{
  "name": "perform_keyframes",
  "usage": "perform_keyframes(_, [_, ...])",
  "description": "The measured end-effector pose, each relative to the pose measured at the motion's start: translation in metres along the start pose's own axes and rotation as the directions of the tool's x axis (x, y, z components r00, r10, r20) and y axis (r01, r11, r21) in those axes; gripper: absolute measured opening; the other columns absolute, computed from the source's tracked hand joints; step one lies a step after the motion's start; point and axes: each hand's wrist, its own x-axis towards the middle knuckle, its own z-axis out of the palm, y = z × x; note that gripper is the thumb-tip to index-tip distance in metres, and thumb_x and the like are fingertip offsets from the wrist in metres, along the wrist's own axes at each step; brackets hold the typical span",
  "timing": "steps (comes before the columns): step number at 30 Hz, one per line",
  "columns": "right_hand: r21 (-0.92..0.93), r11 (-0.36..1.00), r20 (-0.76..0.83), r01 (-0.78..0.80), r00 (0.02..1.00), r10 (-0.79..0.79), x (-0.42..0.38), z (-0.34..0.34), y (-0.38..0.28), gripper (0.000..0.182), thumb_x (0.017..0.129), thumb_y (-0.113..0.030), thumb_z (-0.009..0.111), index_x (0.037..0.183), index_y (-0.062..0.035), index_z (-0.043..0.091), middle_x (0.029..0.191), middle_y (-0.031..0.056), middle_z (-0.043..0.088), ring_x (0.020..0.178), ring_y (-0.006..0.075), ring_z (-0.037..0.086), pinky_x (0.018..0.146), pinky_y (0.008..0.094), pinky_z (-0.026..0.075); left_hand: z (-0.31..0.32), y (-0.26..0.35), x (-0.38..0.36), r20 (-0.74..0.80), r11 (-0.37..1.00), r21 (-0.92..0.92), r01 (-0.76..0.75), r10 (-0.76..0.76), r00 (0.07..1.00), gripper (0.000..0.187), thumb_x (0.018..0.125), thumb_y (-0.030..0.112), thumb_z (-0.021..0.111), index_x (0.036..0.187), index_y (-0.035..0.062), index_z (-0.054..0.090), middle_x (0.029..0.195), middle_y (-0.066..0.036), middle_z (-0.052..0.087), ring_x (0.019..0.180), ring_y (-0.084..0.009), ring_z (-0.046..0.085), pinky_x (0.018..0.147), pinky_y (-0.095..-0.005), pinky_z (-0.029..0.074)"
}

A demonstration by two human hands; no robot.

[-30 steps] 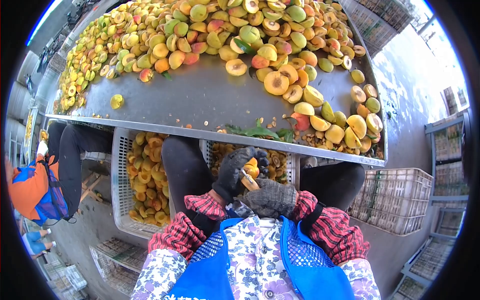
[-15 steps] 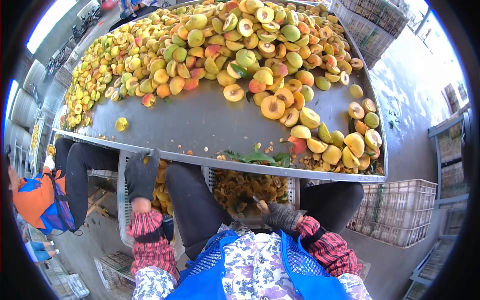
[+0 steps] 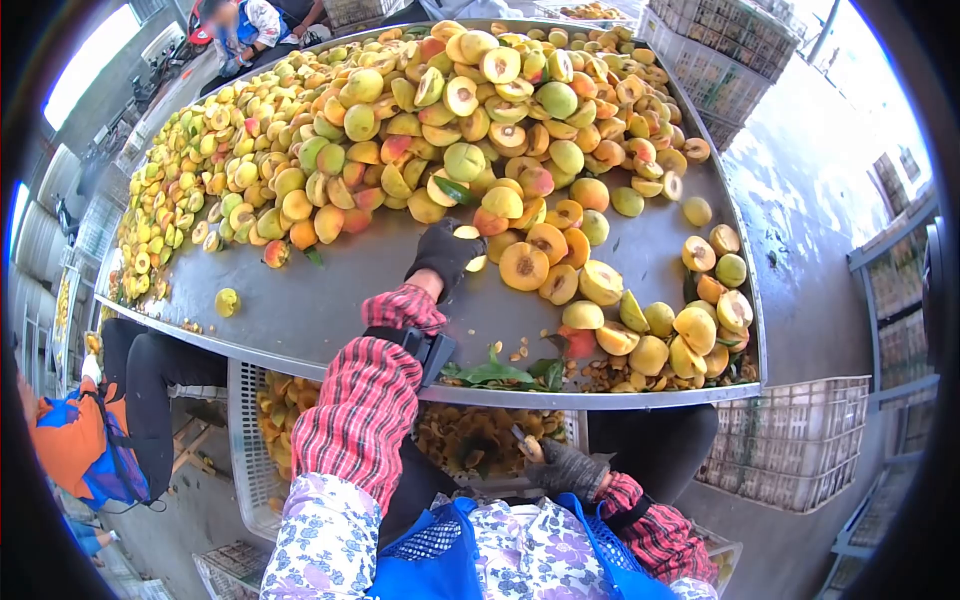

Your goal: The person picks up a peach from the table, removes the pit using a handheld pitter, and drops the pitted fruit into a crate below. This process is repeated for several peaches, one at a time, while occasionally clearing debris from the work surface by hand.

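My left hand (image 3: 443,258), in a black glove, reaches over the metal table (image 3: 370,290) to the front of the peach pile. Its fingers are closed around a cut peach half (image 3: 469,234), which they partly cover. Low in front of my body, my right hand (image 3: 568,468), in a dark grey glove, grips a small tool (image 3: 527,443) with a pale brownish end; I cannot tell its exact kind. Behind that tool, under the table edge, a crate (image 3: 490,430) holds yellow-brown peach pieces. Many halved and whole peaches (image 3: 400,130) heap across the table.
Green leaves (image 3: 495,372) and peach scraps lie along the table's near edge. A crate (image 3: 245,440) stands left of my knees, and a white crate (image 3: 790,440) on the floor at right. A person in orange and blue (image 3: 75,440) sits at left; another person (image 3: 250,30) is beyond the table.
My left hand has moved from above the left crate up and right over the table, and now grips a peach half. My right hand stays low with the tool. The view has shifted slightly.
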Motion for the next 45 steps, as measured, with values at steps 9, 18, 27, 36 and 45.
perform_keyframes(9, [0.032, 0.955, -0.224, 0.294, 0.934, -0.280, -0.016, -0.028, -0.079, 0.039, 0.080, -0.022, 0.058, 0.112, -0.0016, 0.047, 0.091, 0.0179, 0.058, 0.083, 0.0333, 0.058, 0.072, 0.0369, 0.046, -0.019, 0.041, -0.160, 0.450, 0.032, -0.893, 0.449, 0.041, 0.892, 0.042, 0.086, 0.026, 0.044, 0.117, -0.0020, 0.045, 0.112, -0.024, 0.052, 0.100, -0.0369, 0.054, 0.090, -0.0509, 0.041])
perform_keyframes(18, [-0.165, 0.947, -0.332, 0.276, 0.889, -0.317, -0.024, 0.001, -0.107, 0.033, 0.080, -0.025, 0.057, 0.098, 0.0008, 0.045, 0.076, 0.0237, 0.057, 0.072, 0.0398, 0.057, 0.062, 0.0454, 0.045, 0.009, 0.023, -0.226, 0.258, 0.085, -0.964, 0.253, 0.054, 0.965, 0.033, 0.092, 0.019, 0.037, 0.111, -0.0049, 0.049, 0.103, -0.015, 0.057, 0.094, -0.0219, 0.057, 0.084, -0.0337, 0.048])
perform_keyframes(27, [-0.164, 0.980, -0.360, 0.110, 0.919, -0.163, -0.019, 0.018, -0.105, 0.030, 0.081, -0.023, 0.055, 0.095, 0.0013, 0.044, 0.078, 0.0255, 0.057, 0.074, 0.0413, 0.057, 0.062, 0.0478, 0.044, 0.025, 0.026, -0.243, -0.119, 0.584, -0.793, -0.172, 0.129, 0.984, 0.026, 0.088, 0.014, 0.044, 0.104, -0.0013, 0.056, 0.097, -0.011, 0.061, 0.088, -0.0184, 0.059, 0.080, -0.0301, 0.047])
perform_keyframes(36, [-0.066, 0.996, -0.241, 0.051, 0.968, -0.066, -0.015, 0.026, -0.102, 0.032, 0.079, -0.019, 0.058, 0.101, -0.0001, 0.045, 0.084, 0.0191, 0.055, 0.079, 0.0317, 0.057, 0.067, 0.0393, 0.045, 0.044, -0.021, -0.230, -0.243, 0.857, -0.443, -0.262, 0.166, 0.956, 0.018, 0.077, 0.009, 0.051, 0.090, 0.0011, 0.061, 0.086, -0.012, 0.063, 0.080, -0.0237, 0.061, 0.074, -0.0321, 0.047])
perform_keyframes(45, [-0.189, 0.969, -0.058, 0.156, 0.984, -0.170, -0.002, 0.018, -0.078, 0.039, 0.074, -0.022, 0.060, 0.103, 0.0003, 0.047, 0.089, 0.0224, 0.057, 0.085, 0.0371, 0.057, 0.071, 0.0412, 0.045, 0.013, -0.013, -0.232, 0.076, 0.868, 0.109, -0.484, 0.478, 0.875, 0.023, 0.068, 0.014, 0.061, 0.088, 0.0039, 0.060, 0.084, -0.014, 0.062, 0.081, -0.0313, 0.059, 0.074, -0.0369, 0.046])
